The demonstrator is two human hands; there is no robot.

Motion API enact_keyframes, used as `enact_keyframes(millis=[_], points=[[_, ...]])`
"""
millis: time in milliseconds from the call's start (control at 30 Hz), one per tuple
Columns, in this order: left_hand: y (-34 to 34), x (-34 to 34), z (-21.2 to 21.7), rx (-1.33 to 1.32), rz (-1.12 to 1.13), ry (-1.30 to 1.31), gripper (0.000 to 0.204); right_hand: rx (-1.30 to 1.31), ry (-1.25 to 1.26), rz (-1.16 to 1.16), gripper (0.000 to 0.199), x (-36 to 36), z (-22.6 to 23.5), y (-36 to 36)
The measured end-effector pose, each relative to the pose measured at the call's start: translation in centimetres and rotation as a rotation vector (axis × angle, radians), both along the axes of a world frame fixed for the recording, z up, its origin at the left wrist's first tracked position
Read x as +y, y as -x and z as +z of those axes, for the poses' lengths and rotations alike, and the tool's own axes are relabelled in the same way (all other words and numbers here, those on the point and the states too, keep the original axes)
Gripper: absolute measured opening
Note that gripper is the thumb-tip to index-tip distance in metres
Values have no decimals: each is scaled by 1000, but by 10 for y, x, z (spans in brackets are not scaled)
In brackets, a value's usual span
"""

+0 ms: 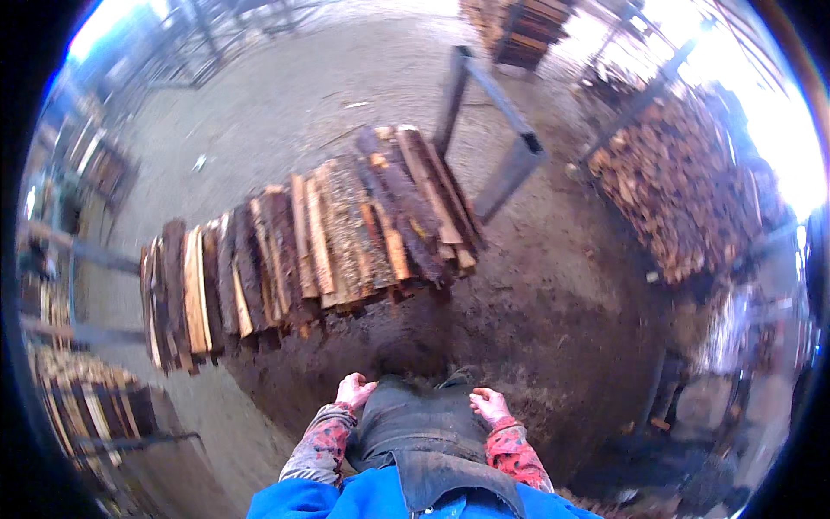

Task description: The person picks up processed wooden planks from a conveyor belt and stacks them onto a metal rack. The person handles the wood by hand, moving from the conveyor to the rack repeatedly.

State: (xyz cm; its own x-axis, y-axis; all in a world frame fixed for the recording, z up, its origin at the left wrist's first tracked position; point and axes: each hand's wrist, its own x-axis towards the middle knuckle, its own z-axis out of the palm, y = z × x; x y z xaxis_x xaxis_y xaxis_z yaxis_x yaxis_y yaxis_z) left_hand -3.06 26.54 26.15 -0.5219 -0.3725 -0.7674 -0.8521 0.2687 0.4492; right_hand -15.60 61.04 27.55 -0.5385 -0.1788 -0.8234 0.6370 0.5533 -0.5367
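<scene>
My left hand (354,391) hangs beside the left edge of the dark apron (424,424), its fingers curled in; no object shows in it. At the apron's right side is my right hand (490,405), also with bent fingers and nothing visible in it. Both sleeves are red and grey, patterned and dirty. Ahead of me, beyond both hands' reach in this pose, split firewood logs (316,233) lie side by side in a long stack, some with bark up, others showing pale wood.
An upright metal frame (501,130) rises at the stack's right end; metal bars (95,251) stick out at its left. A large firewood pile (679,186) stands at right, another stack (527,30) at the far back. More racked wood (95,402) is at lower left. Dark debris covers the ground (553,311).
</scene>
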Motion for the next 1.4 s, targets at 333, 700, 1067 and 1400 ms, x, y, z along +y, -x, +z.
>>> enact_keyframes(millis=[333, 700, 1067, 1400], points=[[146, 112, -10, 183, -270, -82, 42, -40, -41, -468, 35, 152, -41, -38], [223, 170, -23, 93, -80, -354, 25, 140, -55, -711, 40, 257, -79, -11], [325, 173, -135, -169, -115, -601, 23, 66, -175, -907, 33, 317, -83, 40], [605, 428, -70, -22, -806, -315, 15, 125, -287, -1215, 34, 368, -78, 45]])
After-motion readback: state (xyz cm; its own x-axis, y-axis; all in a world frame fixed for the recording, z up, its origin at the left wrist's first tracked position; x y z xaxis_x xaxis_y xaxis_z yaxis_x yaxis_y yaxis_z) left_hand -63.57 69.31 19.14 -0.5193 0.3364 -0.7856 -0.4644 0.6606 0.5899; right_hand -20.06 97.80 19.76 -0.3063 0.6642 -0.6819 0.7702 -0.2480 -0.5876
